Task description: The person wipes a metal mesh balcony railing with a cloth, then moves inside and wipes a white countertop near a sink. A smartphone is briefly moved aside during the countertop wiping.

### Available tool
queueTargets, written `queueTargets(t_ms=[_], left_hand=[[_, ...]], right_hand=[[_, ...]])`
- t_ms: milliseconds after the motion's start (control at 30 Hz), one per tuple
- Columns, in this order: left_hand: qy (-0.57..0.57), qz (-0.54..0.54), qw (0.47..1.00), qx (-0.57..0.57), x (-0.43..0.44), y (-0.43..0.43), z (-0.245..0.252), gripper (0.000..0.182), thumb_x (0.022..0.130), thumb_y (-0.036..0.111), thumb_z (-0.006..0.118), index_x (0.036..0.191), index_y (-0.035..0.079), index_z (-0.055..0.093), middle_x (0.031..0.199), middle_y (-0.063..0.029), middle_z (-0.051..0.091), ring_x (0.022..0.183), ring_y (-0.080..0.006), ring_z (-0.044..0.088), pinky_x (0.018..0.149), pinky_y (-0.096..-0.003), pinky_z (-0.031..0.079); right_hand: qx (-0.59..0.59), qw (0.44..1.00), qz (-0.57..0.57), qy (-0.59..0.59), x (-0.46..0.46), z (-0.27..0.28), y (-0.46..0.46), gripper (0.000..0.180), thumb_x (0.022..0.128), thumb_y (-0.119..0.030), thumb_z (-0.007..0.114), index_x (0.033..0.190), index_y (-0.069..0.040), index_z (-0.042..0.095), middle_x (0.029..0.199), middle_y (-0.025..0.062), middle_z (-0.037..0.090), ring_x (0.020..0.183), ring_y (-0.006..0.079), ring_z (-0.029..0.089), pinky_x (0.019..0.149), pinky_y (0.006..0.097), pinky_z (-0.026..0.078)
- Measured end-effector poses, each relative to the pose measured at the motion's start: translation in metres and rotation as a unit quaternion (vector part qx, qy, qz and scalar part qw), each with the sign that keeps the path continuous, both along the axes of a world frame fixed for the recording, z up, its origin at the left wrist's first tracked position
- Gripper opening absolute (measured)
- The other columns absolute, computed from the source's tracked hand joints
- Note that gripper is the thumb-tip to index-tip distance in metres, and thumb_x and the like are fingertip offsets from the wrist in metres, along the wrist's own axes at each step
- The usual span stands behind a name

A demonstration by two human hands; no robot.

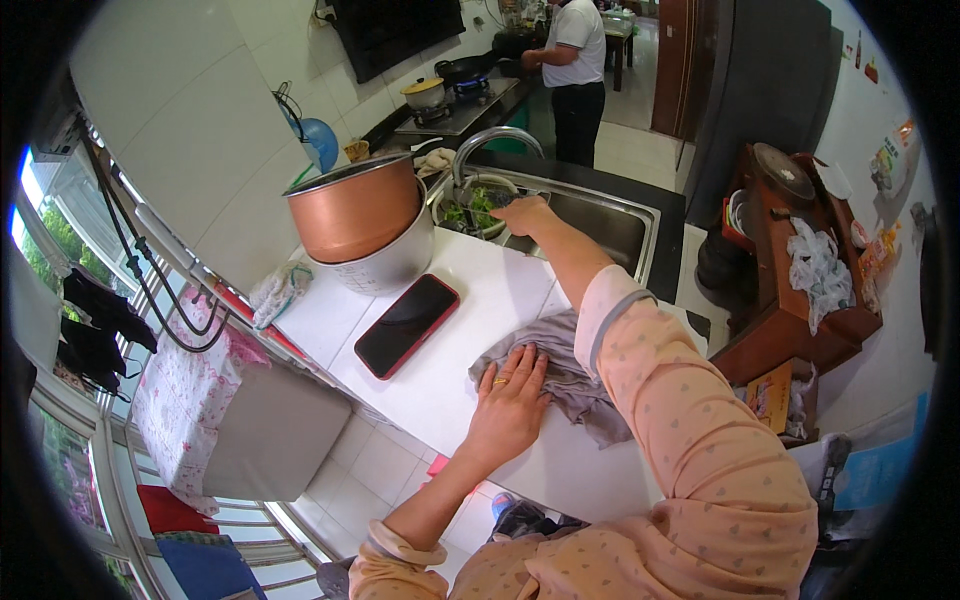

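Observation:
My left hand (511, 405) lies flat, fingers a little apart, on a crumpled grey cloth (581, 375) on the white tiled counter (480, 289). A ring is on one finger. My right hand (525, 216) reaches over the near rim of the steel sink (645, 225), beside the curved faucet (499, 133). Its fingers are bent at a basin (491, 231) with leafy greens (480, 204); whether they grip anything cannot be told. A phone in a red case (407, 326) lies left of the cloth. Behind it, a copper-coloured pot (356, 214) rests tilted in a light grey inner pot (390, 271).
A mesh cloth (281, 292) lies at the counter's left edge. Beyond the sink, a yellow-lidded pot (424, 93) and a black wok (466, 69) stand on the gas stove, with a blue flame below the wok. A person (577, 75) stands nearby. A wooden cabinet (810, 315) is at right.

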State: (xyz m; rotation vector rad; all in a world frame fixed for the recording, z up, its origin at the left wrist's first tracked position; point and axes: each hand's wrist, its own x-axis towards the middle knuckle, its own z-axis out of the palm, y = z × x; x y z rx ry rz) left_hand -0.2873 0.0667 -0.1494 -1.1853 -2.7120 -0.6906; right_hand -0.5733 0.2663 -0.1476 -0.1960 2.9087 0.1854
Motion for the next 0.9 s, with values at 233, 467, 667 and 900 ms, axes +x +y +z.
queueTargets(t_ms=[233,467,667,900], left_hand=[[0.012,0.002,1.000,-0.011,-0.001,0.000,-0.002,0.051,0.087,0.020,0.056,0.133,0.003,0.043,0.143,-0.0151,0.037,0.135,-0.0276,0.032,0.107,-0.0497,0.024],[0.027,0.003,1.000,0.000,-0.002,0.000,-0.007,0.050,0.087,0.021,0.055,0.132,0.003,0.044,0.142,-0.0148,0.039,0.133,-0.0277,0.034,0.106,-0.0496,0.025],[0.041,0.004,0.999,-0.004,-0.001,0.000,-0.008,0.050,0.088,0.024,0.053,0.131,0.001,0.045,0.141,-0.0160,0.040,0.132,-0.0277,0.035,0.106,-0.0490,0.026],[0.047,0.002,0.999,-0.002,-0.004,0.001,-0.012,0.050,0.087,0.024,0.054,0.132,0.002,0.044,0.139,-0.0168,0.041,0.130,-0.0302,0.037,0.106,-0.0501,0.026]], right_hand=[[0.009,1.000,-0.015,-0.006,0.008,0.002,0.004,0.054,0.091,-0.012,0.045,0.139,-0.035,0.037,0.136,0.0031,0.048,0.116,0.0249,0.054,0.080,0.0454,0.053],[0.012,0.998,0.051,0.044,0.036,0.021,0.008,0.048,0.088,-0.011,0.044,0.133,-0.027,0.048,0.128,0.0051,0.054,0.112,0.0241,0.057,0.084,0.0423,0.050],[-0.060,0.986,0.145,0.053,0.093,0.059,-0.005,0.039,0.084,-0.015,0.049,0.122,-0.019,0.058,0.111,0.0107,0.063,0.103,0.0294,0.060,0.080,0.0415,0.050],[-0.205,0.952,0.222,0.052,0.207,0.075,0.017,0.034,0.088,-0.021,0.050,0.120,-0.015,0.058,0.106,0.0128,0.064,0.096,0.0310,0.061,0.077,0.0424,0.049]])
